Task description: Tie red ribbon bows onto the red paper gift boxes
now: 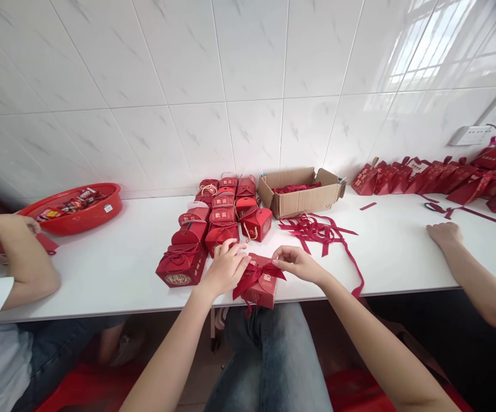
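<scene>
Open tabletop (140,252) between basin (88,221) and boxes (187,257), carton (305,202) blocking behind ribbon (312,230)

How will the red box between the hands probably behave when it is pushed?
The red box has flat sides, so it would probably slide, not roll. Its walls look like card and may dent. The ribbon bow has drooping ends, so it will likely flop.

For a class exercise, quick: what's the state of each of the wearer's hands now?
Left hand: at the red gift box; grip cannot be told.
Right hand: closed, holding the ribbon bow.
</scene>
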`<action>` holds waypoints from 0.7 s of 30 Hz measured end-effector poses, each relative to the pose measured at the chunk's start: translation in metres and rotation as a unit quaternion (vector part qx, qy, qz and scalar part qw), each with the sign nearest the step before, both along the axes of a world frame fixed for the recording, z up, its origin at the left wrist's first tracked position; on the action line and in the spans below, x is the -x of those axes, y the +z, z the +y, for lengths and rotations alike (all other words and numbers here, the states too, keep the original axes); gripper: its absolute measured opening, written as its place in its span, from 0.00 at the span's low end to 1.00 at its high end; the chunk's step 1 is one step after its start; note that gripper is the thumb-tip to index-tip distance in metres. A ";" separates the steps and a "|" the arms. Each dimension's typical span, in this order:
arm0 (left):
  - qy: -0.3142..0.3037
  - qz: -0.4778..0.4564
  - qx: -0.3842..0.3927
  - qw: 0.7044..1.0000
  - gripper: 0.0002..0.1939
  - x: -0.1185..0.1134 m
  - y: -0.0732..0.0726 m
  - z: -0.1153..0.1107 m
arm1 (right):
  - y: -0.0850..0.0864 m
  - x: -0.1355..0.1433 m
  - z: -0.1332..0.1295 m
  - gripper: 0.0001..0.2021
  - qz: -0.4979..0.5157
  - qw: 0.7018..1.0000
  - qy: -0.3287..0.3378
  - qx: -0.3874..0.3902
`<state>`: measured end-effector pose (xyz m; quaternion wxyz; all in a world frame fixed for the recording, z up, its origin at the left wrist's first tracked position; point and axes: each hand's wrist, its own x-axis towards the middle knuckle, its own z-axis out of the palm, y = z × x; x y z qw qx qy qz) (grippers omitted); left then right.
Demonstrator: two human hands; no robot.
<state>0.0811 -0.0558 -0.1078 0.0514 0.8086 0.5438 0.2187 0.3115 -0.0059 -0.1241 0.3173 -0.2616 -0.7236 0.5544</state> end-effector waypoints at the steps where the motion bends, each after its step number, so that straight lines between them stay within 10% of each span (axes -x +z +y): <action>1: 0.004 -0.005 -0.004 1.000 0.15 -0.001 -0.001 0.000 | 0.000 0.001 -0.001 0.18 0.002 1.000 0.002 0.002; 21: 0.007 -0.201 0.038 0.979 0.17 -0.002 -0.002 0.004 | -0.009 0.006 0.001 0.17 0.025 0.999 -0.021 0.008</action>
